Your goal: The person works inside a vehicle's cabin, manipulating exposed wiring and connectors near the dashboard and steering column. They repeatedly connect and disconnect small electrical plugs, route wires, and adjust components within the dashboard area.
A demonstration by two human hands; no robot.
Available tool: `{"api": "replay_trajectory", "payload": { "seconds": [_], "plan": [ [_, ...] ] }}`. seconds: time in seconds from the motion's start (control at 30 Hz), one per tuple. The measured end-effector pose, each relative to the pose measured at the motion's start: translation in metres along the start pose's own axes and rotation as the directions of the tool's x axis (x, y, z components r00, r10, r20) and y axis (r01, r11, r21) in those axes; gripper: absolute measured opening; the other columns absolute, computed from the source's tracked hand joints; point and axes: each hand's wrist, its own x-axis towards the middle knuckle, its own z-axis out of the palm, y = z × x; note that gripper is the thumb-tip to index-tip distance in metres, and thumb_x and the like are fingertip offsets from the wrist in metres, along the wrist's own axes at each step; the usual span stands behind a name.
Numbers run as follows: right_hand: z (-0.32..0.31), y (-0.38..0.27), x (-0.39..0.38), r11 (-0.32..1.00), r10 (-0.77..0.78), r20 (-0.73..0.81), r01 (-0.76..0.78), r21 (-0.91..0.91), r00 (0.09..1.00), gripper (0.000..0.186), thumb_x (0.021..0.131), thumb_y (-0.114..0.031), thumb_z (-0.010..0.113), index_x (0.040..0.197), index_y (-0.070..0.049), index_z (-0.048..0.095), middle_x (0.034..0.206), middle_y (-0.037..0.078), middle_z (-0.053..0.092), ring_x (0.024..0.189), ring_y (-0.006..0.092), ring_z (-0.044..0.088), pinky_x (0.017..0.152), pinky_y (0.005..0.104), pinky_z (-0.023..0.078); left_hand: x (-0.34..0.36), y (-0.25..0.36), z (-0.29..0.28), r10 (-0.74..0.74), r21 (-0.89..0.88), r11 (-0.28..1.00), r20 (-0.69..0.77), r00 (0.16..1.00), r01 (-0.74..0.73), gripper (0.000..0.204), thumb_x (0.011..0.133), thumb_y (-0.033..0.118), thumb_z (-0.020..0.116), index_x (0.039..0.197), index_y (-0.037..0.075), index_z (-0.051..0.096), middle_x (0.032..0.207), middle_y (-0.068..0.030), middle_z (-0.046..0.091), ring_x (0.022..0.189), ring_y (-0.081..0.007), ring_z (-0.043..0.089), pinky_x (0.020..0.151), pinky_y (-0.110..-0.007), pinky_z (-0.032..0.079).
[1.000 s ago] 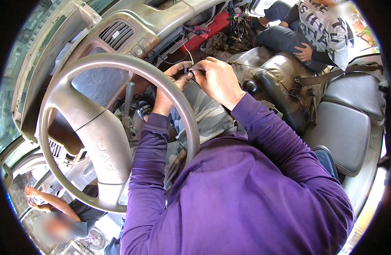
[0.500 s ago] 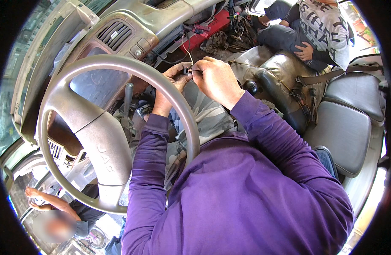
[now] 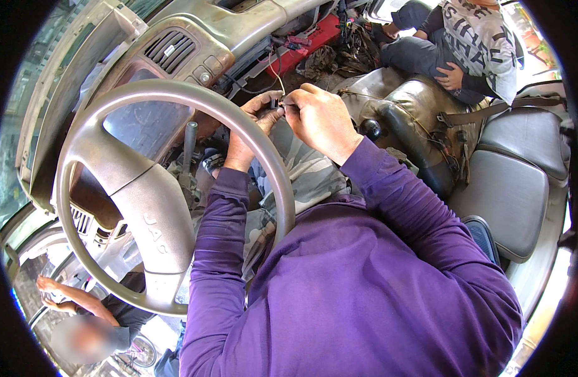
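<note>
Small black part (image 3: pixel 275 103) at 12 o'clock in the view, between both hands, past the camouflage trousers (image 3: pixel 314 169). Left hand (image 3: pixel 264 113): forearm in purple sleeve (image 3: pixel 223 220) runs from 6 up toward 12 o'clock inside the steering wheel (image 3: pixel 282 182), rim hiding some of the hand; thumb and fingers clamped on the black part. Right hand (image 3: pixel 323 119): elbow bent at 4 o'clock, forearm angled to 10 o'clock, back of hand up, fingers curled toward 9. Right thumb and forefinger together at the tips, beside the black part; can't tell if they clamp it or the pale wire (image 3: pixel 280 78). Wire runs from between the hands toward 12 o'clock. Black knob (image 3: pixel 369 129) just off the right wrist, 3 o'clock side.
</note>
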Motion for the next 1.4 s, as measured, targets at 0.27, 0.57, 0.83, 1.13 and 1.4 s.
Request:
{"api": "replay_trajectory", "payload": {
  "seconds": [0.27, 0.57, 0.83, 1.13, 1.4],
  "plan": [
    [0.002, 0.002, 0.001, 0.999, -0.035, 0.005, 0.035, -0.017, 0.999, 0.010, 0.085, -0.015, 0.070, 0.087, -0.005, 0.070, 0.083, 0.009, 0.063, 0.078, 0.0318, 0.068, 0.067, 0.0426, 0.056, -0.003, 0.010, 0.003, -0.049, -0.003, 0.999, -0.019, 0.999, 0.049, 0.038, 0.090, -0.001, 0.073, 0.127, -0.002, 0.064, 0.114, -0.0068, 0.070, 0.102, -0.0120, 0.065, 0.091, -0.026, 0.054],
    [0.007, 0.003, 0.001, 1.000, -0.028, 0.007, 0.027, 0.005, 1.000, 0.009, 0.085, -0.015, 0.069, 0.088, -0.005, 0.070, 0.082, 0.010, 0.064, 0.079, 0.0317, 0.068, 0.068, 0.0427, 0.056, -0.001, 0.010, 0.001, -0.031, 0.004, 1.000, -0.002, 1.000, 0.031, 0.038, 0.091, -0.001, 0.072, 0.128, -0.002, 0.063, 0.115, -0.0084, 0.070, 0.104, -0.0122, 0.066, 0.092, -0.026, 0.054],
    [0.005, 0.004, 0.000, 0.999, -0.043, 0.022, 0.043, -0.007, 0.999, 0.010, 0.086, -0.016, 0.069, 0.089, -0.006, 0.070, 0.083, 0.010, 0.064, 0.078, 0.0322, 0.068, 0.068, 0.0428, 0.056, -0.001, 0.008, 0.001, -0.028, 0.028, 0.999, 0.007, 1.000, 0.027, 0.038, 0.092, 0.000, 0.072, 0.128, -0.003, 0.063, 0.115, -0.0087, 0.070, 0.104, -0.0126, 0.065, 0.093, -0.027, 0.053],
    [0.003, 0.003, 0.000, 0.999, -0.047, 0.024, 0.047, -0.013, 0.999, 0.011, 0.088, -0.017, 0.069, 0.090, -0.006, 0.071, 0.084, 0.010, 0.064, 0.077, 0.0319, 0.068, 0.068, 0.0423, 0.057, -0.002, 0.008, 0.002, -0.024, -0.015, 1.000, 0.000, 1.000, 0.024, 0.037, 0.092, -0.002, 0.071, 0.128, -0.003, 0.063, 0.115, -0.0089, 0.070, 0.104, -0.0128, 0.065, 0.093, -0.027, 0.053],
    [0.005, 0.002, 0.000, 0.998, -0.062, 0.014, 0.062, -0.013, 0.998, 0.011, 0.087, -0.017, 0.069, 0.090, -0.006, 0.070, 0.083, 0.010, 0.063, 0.076, 0.0314, 0.068, 0.068, 0.0419, 0.057, -0.001, 0.001, -0.001, -0.029, -0.018, 0.999, -0.003, 1.000, 0.028, 0.036, 0.091, -0.003, 0.070, 0.127, -0.004, 0.063, 0.117, -0.0093, 0.070, 0.105, -0.0135, 0.065, 0.093, -0.027, 0.054]
  ]
}}
